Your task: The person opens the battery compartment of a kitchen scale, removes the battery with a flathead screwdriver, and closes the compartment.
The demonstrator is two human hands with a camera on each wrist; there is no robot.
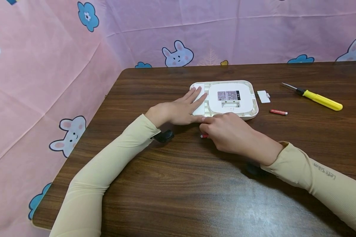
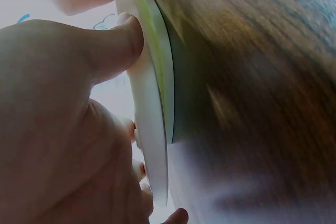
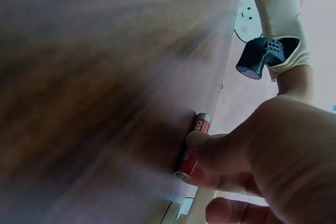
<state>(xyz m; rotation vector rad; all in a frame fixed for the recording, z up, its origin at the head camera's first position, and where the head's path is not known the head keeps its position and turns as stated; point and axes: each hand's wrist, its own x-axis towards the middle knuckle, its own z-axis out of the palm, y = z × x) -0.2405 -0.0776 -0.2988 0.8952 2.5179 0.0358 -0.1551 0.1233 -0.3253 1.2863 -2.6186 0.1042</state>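
A flat white device (image 1: 246, 98) with rounded corners lies underside up, showing a printed label and an uncovered battery compartment (image 1: 230, 104). My left hand (image 1: 181, 110) rests on its left end with fingers spread and straight; the left wrist view shows the thumb against the device's side edge (image 2: 152, 103). Close to its near edge, my right hand (image 1: 232, 133) pinches a red battery (image 3: 190, 153) between thumb and fingers, low over the table. In the head view only one end of this battery sticks out, the rest hidden by the hand.
Right of the device lie a small white battery cover (image 1: 264, 96) and a second red battery (image 1: 278, 112). Farther right is a yellow-handled screwdriver (image 1: 321, 99), tip toward the back left. A pink patterned cloth (image 1: 213, 33) hangs behind the brown wooden table (image 1: 166, 184).
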